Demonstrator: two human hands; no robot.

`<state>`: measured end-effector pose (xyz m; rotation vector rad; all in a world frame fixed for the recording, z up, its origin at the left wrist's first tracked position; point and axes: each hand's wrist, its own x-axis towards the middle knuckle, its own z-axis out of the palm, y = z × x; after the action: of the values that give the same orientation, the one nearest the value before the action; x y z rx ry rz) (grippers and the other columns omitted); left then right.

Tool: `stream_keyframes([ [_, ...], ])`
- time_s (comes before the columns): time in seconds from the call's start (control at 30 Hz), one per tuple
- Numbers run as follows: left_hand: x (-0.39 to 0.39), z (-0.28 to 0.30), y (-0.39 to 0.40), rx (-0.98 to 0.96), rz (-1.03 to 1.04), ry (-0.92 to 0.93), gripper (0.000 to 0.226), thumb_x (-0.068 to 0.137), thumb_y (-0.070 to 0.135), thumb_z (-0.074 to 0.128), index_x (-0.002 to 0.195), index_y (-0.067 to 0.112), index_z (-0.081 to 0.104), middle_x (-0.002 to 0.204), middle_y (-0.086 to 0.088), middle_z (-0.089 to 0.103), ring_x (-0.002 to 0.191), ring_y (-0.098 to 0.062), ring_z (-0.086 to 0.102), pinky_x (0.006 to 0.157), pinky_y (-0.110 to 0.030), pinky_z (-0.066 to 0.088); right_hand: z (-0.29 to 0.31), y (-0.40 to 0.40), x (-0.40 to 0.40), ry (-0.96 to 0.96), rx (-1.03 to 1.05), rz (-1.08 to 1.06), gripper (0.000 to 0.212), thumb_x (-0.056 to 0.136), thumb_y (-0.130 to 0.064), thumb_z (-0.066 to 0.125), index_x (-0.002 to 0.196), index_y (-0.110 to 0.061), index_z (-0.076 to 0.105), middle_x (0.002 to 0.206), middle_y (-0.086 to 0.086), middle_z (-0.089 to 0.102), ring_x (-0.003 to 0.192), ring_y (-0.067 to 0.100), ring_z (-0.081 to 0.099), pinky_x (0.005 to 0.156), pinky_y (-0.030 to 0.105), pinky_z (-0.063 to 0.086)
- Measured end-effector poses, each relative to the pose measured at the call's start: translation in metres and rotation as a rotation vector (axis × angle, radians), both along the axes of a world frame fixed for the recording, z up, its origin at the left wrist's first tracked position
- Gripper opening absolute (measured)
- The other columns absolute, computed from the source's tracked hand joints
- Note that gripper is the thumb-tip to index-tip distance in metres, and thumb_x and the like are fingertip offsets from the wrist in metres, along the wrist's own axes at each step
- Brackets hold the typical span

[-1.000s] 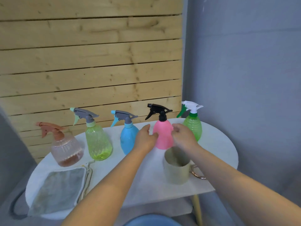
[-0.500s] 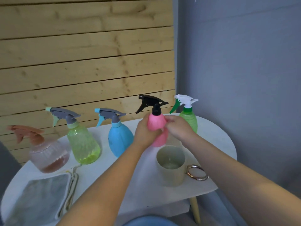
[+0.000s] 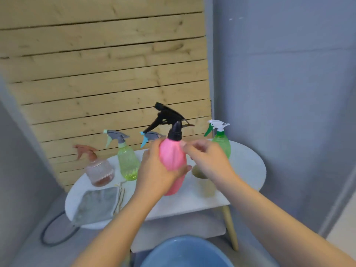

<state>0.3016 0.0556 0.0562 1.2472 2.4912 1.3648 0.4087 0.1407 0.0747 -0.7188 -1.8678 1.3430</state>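
- We see the left hand (image 3: 156, 174) wrapped round the belly of the pink spray bottle (image 3: 173, 160), fingers curled behind it and the thumb tip showing on its right side
- The bottle is held nearly upright between the two hands, in front of the row of other sprayers; its black trigger head (image 3: 167, 117) stands higher than theirs, with the nozzle pointing left
- The right hand (image 3: 208, 160) sits at the bottle's shoulder, just under the black collar, with its fingers loosely curled; a fingertip meets the pink plastic, but with the blur we cannot tell whether it grips
- Behind the hands, on the white round table (image 3: 248, 166), stand a green bottle with a white trigger (image 3: 221, 143), a yellow-green bottle (image 3: 127, 162) and a clear ribbed bottle with a brown trigger (image 3: 99, 170)
- Of the blue-nozzled sprayer (image 3: 152, 136) we see only the grey trigger head above the left hand
- A beige mug (image 3: 206, 182) stands on the table, partly hidden by the right wrist
- A grey cloth (image 3: 96, 205) lies flat at the table's near left edge
- A blue basin (image 3: 185, 253) sits low at the bottom edge, nearer us than the table
- A black hoop (image 3: 55, 230) lies on the floor by the table's left side
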Motion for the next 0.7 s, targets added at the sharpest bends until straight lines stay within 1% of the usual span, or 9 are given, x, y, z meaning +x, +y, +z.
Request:
stream_keyframes([
  [0.07, 0.012, -0.014, -0.035, -0.071, 0.009, 0.004, 0.094, 0.054, 0.049, 0.084, 0.133, 0.038, 0.034, 0.128, 0.006, 0.048, 0.112, -0.019, 0.052, 0.087, -0.032, 0.045, -0.01, -0.023, 0.003, 0.052, -0.078, 0.072, 0.017, 0.082, -0.036, 0.069, 0.084, -0.02, 0.072, 0.069, -0.015, 0.063, 0.063, -0.004, 0.055, 0.058, 0.012, 0.039],
  [0.13, 0.018, -0.029, -0.048, -0.111, -0.004, -0.009, 0.093, 0.051, 0.055, 0.081, 0.13, 0.042, 0.033, 0.125, 0.01, 0.05, 0.109, -0.017, 0.054, 0.088, -0.035, 0.047, -0.021, -0.029, 0.003, 0.102, -0.167, 0.089, 0.021, 0.078, -0.031, 0.074, 0.085, -0.012, 0.072, 0.07, -0.009, 0.066, 0.059, -0.008, 0.056, 0.056, 0.006, 0.039],
  [0.23, 0.026, -0.05, -0.069, -0.172, -0.013, -0.046, 0.093, 0.045, 0.062, 0.075, 0.127, 0.045, 0.034, 0.118, 0.013, 0.052, 0.104, -0.015, 0.055, 0.085, -0.036, 0.049, -0.045, -0.043, 0.001, 0.077, -0.241, 0.089, 0.031, 0.068, -0.029, 0.082, 0.085, -0.006, 0.072, 0.077, 0.0, 0.072, 0.069, 0.003, 0.065, 0.062, 0.011, 0.044],
  [0.3, 0.025, -0.065, -0.08, -0.181, -0.011, -0.11, 0.091, 0.041, 0.064, 0.071, 0.123, 0.046, 0.036, 0.113, 0.016, 0.055, 0.1, -0.012, 0.057, 0.084, -0.037, 0.051, -0.059, -0.053, -0.002, 0.045, -0.266, 0.101, 0.029, 0.065, -0.027, 0.084, 0.081, -0.006, 0.071, 0.073, -0.002, 0.071, 0.065, 0.002, 0.063, 0.059, 0.01, 0.044],
  [0.33, 0.023, -0.071, -0.085, -0.183, -0.013, -0.152, 0.086, 0.043, 0.061, 0.072, 0.12, 0.046, 0.037, 0.11, 0.017, 0.056, 0.098, -0.01, 0.058, 0.082, -0.036, 0.052, -0.064, -0.056, -0.006, 0.033, -0.286, 0.109, 0.026, 0.064, -0.025, 0.085, 0.078, -0.008, 0.071, 0.07, -0.003, 0.07, 0.062, 0.001, 0.062, 0.059, 0.01, 0.044],
  [0.4, 0.017, -0.077, -0.091, -0.168, -0.028, -0.22, 0.078, 0.049, 0.049, 0.076, 0.118, 0.042, 0.041, 0.103, 0.018, 0.058, 0.092, -0.005, 0.058, 0.079, -0.031, 0.053, -0.071, -0.058, -0.013, 0.029, -0.299, 0.121, 0.026, 0.063, -0.023, 0.086, 0.077, -0.008, 0.072, 0.073, -0.001, 0.071, 0.065, 0.003, 0.063, 0.066, 0.016, 0.048],
  [0.5, 0.007, -0.08, -0.098, -0.171, -0.07, -0.277, 0.076, 0.046, 0.046, 0.075, 0.116, 0.04, 0.045, 0.101, 0.018, 0.058, 0.092, -0.004, 0.059, 0.077, -0.031, 0.054, -0.078, -0.061, -0.02, 0.036, -0.267, 0.181, 0.023, 0.066, -0.024, 0.083, 0.079, -0.008, 0.075, 0.08, 0.002, 0.074, 0.072, 0.006, 0.065, 0.075, 0.021, 0.05],
  [0.6, -0.002, -0.08, -0.106, -0.203, -0.156, -0.356, 0.074, 0.043, 0.049, 0.078, 0.11, 0.041, 0.047, 0.104, 0.017, 0.061, 0.094, -0.005, 0.061, 0.079, -0.031, 0.055, -0.083, -0.063, -0.023, 0.037, -0.248, 0.244, 0.01, 0.073, -0.023, 0.078, 0.068, -0.015, 0.075, 0.067, -0.003, 0.069, 0.064, 0.006, 0.058, 0.069, 0.021, 0.044],
  [0.7, -0.009, -0.078, -0.112, -0.214, -0.244, -0.432, 0.08, 0.038, 0.052, 0.076, 0.112, 0.039, 0.051, 0.104, 0.015, 0.064, 0.094, -0.004, 0.063, 0.078, -0.029, 0.056, -0.085, -0.064, -0.023, 0.018, -0.244, 0.275, 0.016, 0.076, -0.025, 0.076, 0.066, -0.012, 0.074, 0.064, -0.001, 0.063, 0.064, 0.008, 0.053, 0.069, 0.023, 0.041],
])
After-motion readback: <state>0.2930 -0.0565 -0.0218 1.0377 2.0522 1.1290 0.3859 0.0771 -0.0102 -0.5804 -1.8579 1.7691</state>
